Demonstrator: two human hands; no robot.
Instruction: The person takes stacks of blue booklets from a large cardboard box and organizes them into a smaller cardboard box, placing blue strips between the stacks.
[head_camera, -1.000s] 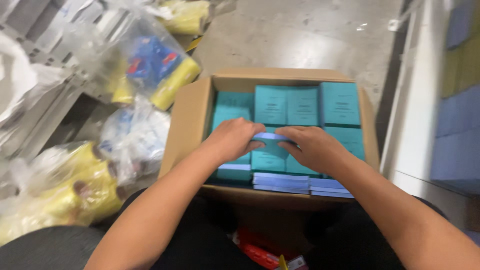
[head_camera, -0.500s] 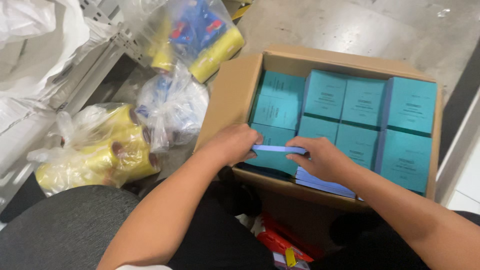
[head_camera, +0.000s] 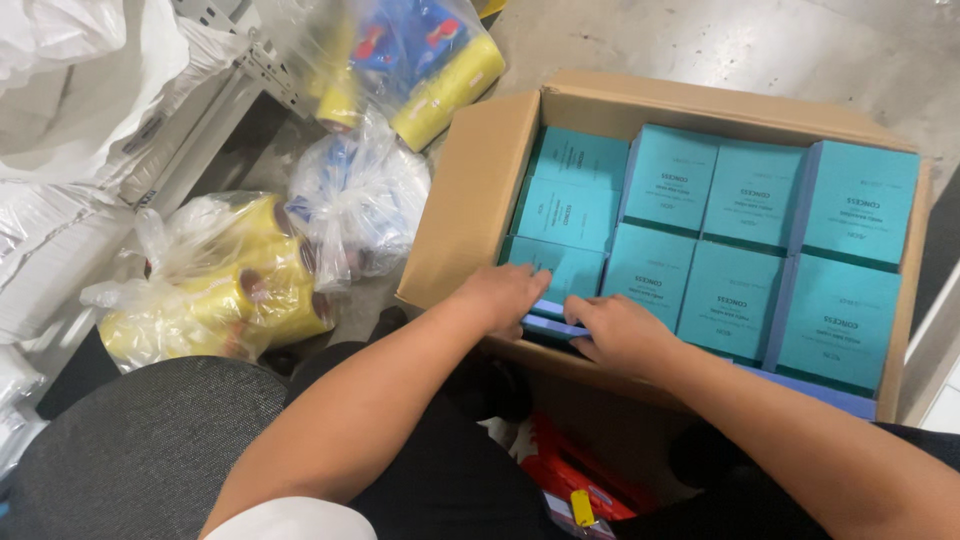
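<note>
The cardboard box (head_camera: 480, 200) fills the right half of the frame, its left flap standing up and its near rim running just under both wrists. Bare concrete floor (head_camera: 720, 50) opens along the top of the frame; the box's right edge sits close against a pale upright surface at the far right, so little room there.

Down at the lower middle, both hands meet at the box's near left corner. The left hand (head_camera: 505, 297) lies palm down, fingers curled over the near edge of a teal carton (head_camera: 560, 268) and onto a thin periwinkle-blue carton (head_camera: 553, 325) wedged flat beneath. The right hand (head_camera: 622, 335) pinches the same blue carton from the other end, fingers bent round it, thumb hidden. So both hands are closed on that blue carton, low in the corner slot, just inside the cardboard wall.

Inside the box: teal cartons packed face up in tight rows, touching edge to edge, with blue sides showing between them; another blue strip peeks out at the lower right.

Left of the box, on the floor, clear plastic bags: one holds yellow rolls (head_camera: 230, 290) at mid left, a knotted bag (head_camera: 360, 200) holds blue-and-white goods just beside the flap, and a third at top centre (head_camera: 420, 60) holds yellow and blue packs. White plastic sheeting (head_camera: 70, 120) crowds the upper left. A red object (head_camera: 570, 480) lies below the box by the person's dark-clad lap.
</note>
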